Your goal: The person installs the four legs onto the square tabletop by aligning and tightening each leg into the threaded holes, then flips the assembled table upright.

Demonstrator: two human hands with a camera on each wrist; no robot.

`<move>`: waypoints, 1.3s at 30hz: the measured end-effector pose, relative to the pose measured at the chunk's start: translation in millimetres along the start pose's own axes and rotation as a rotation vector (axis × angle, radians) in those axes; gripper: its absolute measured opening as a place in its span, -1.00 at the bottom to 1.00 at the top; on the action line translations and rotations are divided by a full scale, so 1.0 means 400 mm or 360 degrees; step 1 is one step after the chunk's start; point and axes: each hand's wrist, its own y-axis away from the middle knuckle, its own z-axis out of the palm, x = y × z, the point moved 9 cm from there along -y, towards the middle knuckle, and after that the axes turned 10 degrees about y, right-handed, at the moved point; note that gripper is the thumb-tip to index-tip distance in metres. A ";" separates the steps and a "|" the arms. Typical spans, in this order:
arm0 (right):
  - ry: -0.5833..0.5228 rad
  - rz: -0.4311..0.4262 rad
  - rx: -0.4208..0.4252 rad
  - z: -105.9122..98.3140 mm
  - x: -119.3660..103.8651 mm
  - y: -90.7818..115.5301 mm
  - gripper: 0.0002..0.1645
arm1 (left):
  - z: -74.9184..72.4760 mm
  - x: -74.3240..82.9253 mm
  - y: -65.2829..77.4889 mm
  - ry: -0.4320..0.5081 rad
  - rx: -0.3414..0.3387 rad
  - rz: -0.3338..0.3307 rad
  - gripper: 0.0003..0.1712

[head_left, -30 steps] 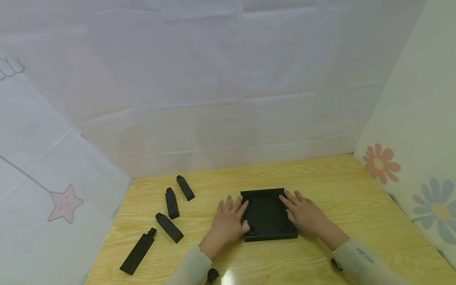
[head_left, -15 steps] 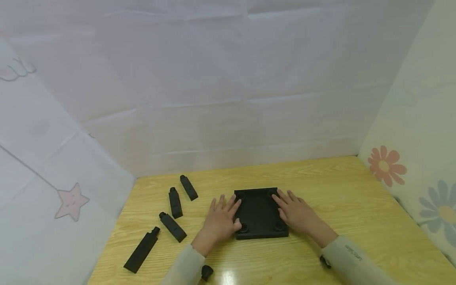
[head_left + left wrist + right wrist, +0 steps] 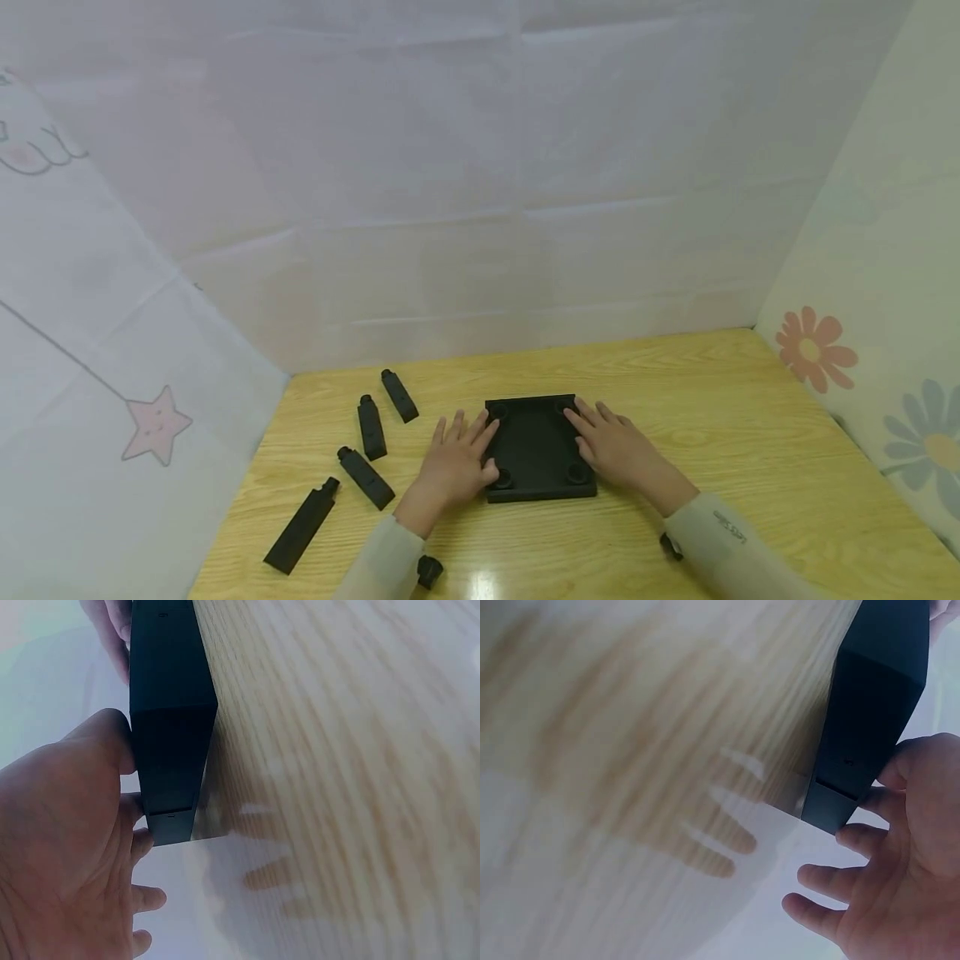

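Note:
A black square panel (image 3: 535,450) with a raised edge and round sockets in its corners lies on the table. My left hand (image 3: 453,468) touches its left side, fingers spread over that edge and thumb by the near-left socket. On the opposite side, my right hand (image 3: 618,450) has its fingertips on the edge near the far-right socket. In the left wrist view, the thumb and fingers of the left hand (image 3: 67,817) reach the panel's top edge (image 3: 172,742). The right wrist view has the right hand (image 3: 919,832) with extended fingers at the panel's side wall (image 3: 862,727).
Several black leg-like pieces with threaded-looking ends lie at the left, among them a near one (image 3: 302,527) and a far one (image 3: 400,397). Small dark objects show by the left sleeve (image 3: 386,558) and the right sleeve (image 3: 723,542). Fabric walls stand behind the wooden table (image 3: 750,467).
The panel has slid a little to the left, with both hands moving along at its sides. The black pieces at the left stay where they lay; the head view has shifted slightly.

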 end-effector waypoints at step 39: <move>-0.0911 0.0300 -0.0151 0.019 0.016 -0.011 -0.22 | -0.032 -0.013 0.041 0.0087 0.0075 0.0088 -0.30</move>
